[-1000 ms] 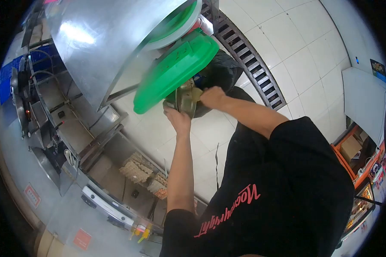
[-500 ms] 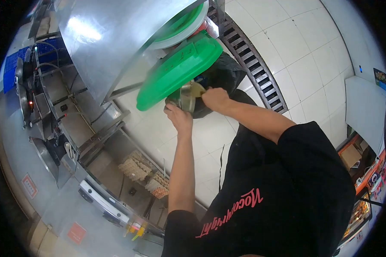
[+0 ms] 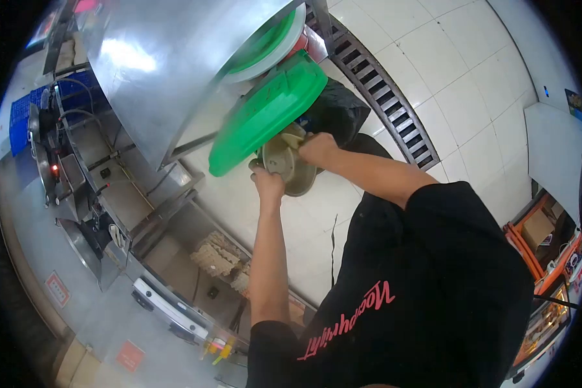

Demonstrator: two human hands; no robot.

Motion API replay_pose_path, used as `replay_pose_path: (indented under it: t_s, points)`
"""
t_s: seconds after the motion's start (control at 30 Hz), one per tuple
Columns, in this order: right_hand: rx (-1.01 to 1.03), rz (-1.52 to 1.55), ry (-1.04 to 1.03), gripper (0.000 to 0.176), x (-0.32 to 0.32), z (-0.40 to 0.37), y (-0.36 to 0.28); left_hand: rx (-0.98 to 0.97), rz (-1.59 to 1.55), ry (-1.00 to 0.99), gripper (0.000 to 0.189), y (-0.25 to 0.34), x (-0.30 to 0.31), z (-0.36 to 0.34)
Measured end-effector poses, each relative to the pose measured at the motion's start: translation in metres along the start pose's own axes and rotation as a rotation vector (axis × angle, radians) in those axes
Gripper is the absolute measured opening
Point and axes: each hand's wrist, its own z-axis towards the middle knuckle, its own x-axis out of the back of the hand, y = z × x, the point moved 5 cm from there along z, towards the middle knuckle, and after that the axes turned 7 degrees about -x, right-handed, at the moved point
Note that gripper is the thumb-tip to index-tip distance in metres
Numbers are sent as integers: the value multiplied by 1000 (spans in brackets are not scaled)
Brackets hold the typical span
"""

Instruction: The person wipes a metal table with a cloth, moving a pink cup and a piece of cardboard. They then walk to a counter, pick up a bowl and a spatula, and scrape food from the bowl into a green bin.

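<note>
My left hand [image 3: 268, 181] grips the rim of a metal bowl [image 3: 297, 176], whose inside faces up toward me. My right hand [image 3: 317, 148] is closed on a pale yellowish scraper or sponge [image 3: 292, 136] at the bowl's upper rim; which it is I cannot tell. A big green plastic lid [image 3: 268, 116] leans just beyond the bowl. Behind my right hand is a black plastic bag [image 3: 338, 110], its contents mostly hidden.
A steel table [image 3: 155, 71] stands at the upper left, with a white-rimmed green tub [image 3: 275, 48] beneath its edge. A floor drain grate [image 3: 385, 90] runs at the upper right. Egg trays [image 3: 217, 253] sit on a low shelf at the left.
The bowl has tilted so that more of its inside shows, and it has moved slightly down. Both hands have shifted a little with it and still hold their things.
</note>
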Motion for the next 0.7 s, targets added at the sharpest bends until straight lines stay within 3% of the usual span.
replay_pose_path:
  t_s: [0.03,0.1,0.17,0.2,0.27,0.3,0.37,0.4,0.5,0.57,0.6,0.67,0.7]
  points:
    - [-30,-33,92,20,0,1,2,114,-135,0,68,3,0,-1]
    - [-47,7,101,20,3,1,7,157,-47,8,67,11,12,3]
    - [-222,96,-130,27,-2,-4,12,374,-46,-119,72,3,18,-2]
    - [-222,99,-133,27,5,-8,7,376,-43,-121,72,-10,15,-2]
    - [-33,103,-88,25,26,-10,-9,378,-129,-242,76,-42,-6,2]
    - [-38,107,-88,25,24,-11,-7,375,-124,-247,76,-35,-6,-4]
    - [49,-45,-128,23,12,-5,-6,500,-541,-217,68,-8,-4,-18]
    - [49,-44,-121,23,8,-6,-1,508,-596,-260,70,1,2,-19]
    - [-16,-1,-129,24,2,-10,7,489,-540,-178,69,-22,-3,-15]
    - [-285,217,-84,27,3,-19,3,512,-513,-209,69,-27,-4,-21]
    - [-289,217,-87,27,13,-22,-4,520,-486,-246,70,-22,-5,-23]
    - [-11,118,-164,29,39,-26,-26,495,-534,-286,72,-11,-5,-29]
    - [-14,118,-165,29,35,-22,-21,475,-581,-321,74,-4,-6,-34]
